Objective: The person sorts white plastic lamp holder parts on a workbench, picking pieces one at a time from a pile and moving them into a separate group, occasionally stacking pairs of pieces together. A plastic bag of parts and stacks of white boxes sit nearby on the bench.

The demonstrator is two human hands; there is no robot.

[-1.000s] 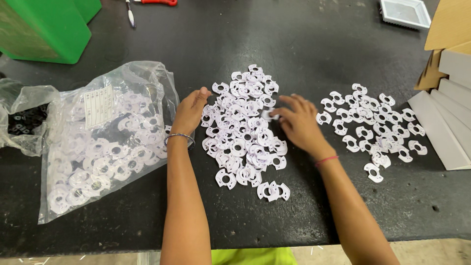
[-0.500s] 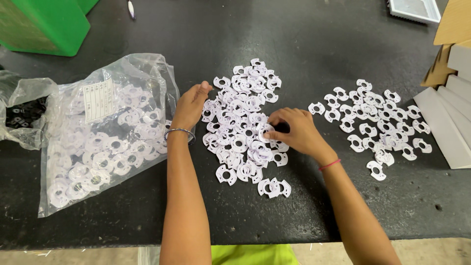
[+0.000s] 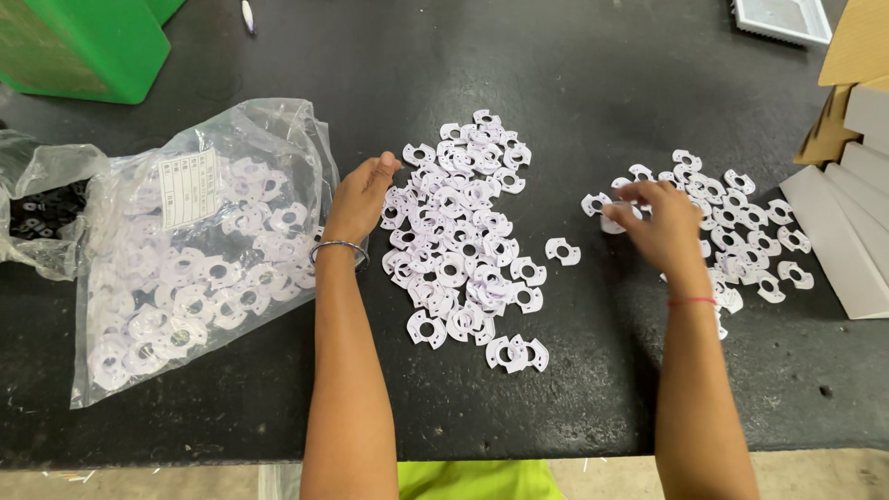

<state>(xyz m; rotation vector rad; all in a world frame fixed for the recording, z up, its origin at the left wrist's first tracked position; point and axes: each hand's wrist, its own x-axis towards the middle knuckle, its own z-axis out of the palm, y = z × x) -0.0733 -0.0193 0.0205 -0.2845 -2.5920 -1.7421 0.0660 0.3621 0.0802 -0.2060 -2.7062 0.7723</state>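
Right now the right hand [image 3: 662,227] hovers over the left fringe of the smaller pile of white pieces [image 3: 741,218], its fingers curled down and pinched around a white piece [image 3: 613,220] at the fingertips; how firmly it grips I cannot tell, since the fingers hide most of it. A red thread circles that wrist. One stray white piece [image 3: 562,251] lies alone on the bare surface between the two piles.

The left hand [image 3: 359,197] rests flat and relaxed, fingers extended, its fingertips touching the left edge of the larger pile of white pieces [image 3: 468,231], holding nothing. A metal bangle [image 3: 339,247] sits on that wrist. The larger pile spreads across the middle of the black desk [image 3: 574,83], well apart from the smaller pile toward the right edge.

Just beside the left hand, toward the left edge, lies a clear plastic bag [image 3: 199,245] filled with more of the same flat, ring-holed white pieces. A green bin [image 3: 83,42] stands at the far left corner. White cardboard strips [image 3: 847,236] lean along the right edge, and a white tray [image 3: 782,18] sits at the far edge.
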